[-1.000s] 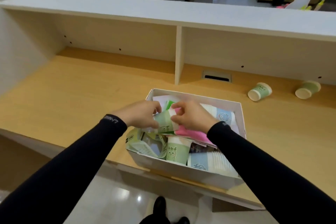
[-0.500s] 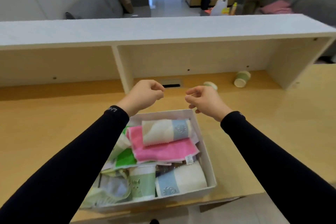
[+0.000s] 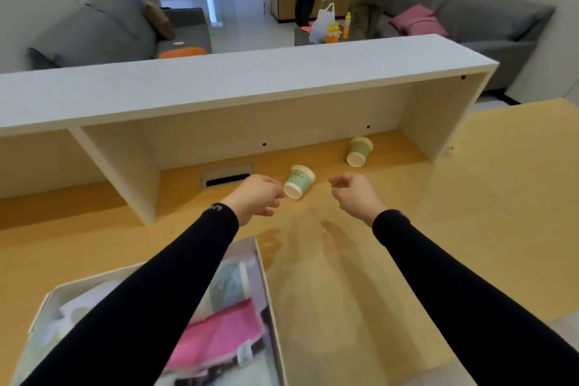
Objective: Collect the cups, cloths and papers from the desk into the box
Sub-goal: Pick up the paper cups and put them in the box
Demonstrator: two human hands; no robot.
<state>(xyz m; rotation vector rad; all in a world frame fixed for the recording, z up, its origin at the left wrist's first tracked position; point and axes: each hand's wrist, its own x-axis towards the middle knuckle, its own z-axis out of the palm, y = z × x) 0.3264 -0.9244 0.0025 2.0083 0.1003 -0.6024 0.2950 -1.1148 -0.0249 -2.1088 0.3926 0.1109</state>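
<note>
Two green paper cups lie on their sides on the wooden desk (image 3: pixel 470 229). The nearer cup (image 3: pixel 299 181) rests between my hands, its mouth toward me. My left hand (image 3: pixel 257 197) is just left of it, fingers loosely curled, fingertips almost at its rim, holding nothing. My right hand (image 3: pixel 354 194) hovers to its right, empty, fingers half curled and apart. The farther cup (image 3: pixel 359 151) lies near the shelf's right wall. The white box (image 3: pixel 263 266) sits at the lower left, holding a pink cloth (image 3: pixel 219 338), a pale blue-patterned cloth (image 3: pixel 230 285) and papers, partly hidden by my left arm.
A white shelf unit (image 3: pixel 250 84) spans the back of the desk, with an upright divider (image 3: pixel 125 166) at left and a cable slot (image 3: pixel 227 177) beside my left hand. Beyond it are grey sofas and two people standing by a low table.
Both hands have left the box and reached forward to the nearer cup. My view swung right and up, so the box slid to the lower left.
</note>
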